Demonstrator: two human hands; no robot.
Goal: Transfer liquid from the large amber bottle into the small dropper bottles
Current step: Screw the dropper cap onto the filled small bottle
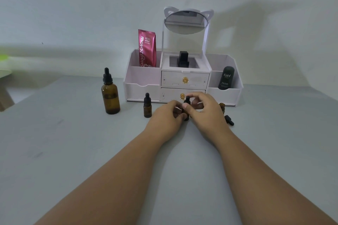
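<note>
Two hands, seen from my remote station, meet on one small dropper bottle [187, 100] just in front of the white organizer [142, 78] on the grey table [73, 142]: I read the left hand [167, 115] as curled round its body, the right hand [206, 109] as pinching its top (large amber bottle [110, 95] upright, capped, well to the left).

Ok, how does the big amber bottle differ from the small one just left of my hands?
The large amber bottle is far taller and wider than the small dropper bottle. The large one stands further left, the small one nearer your left hand. Both upright, amber, black dropper caps on.
</note>
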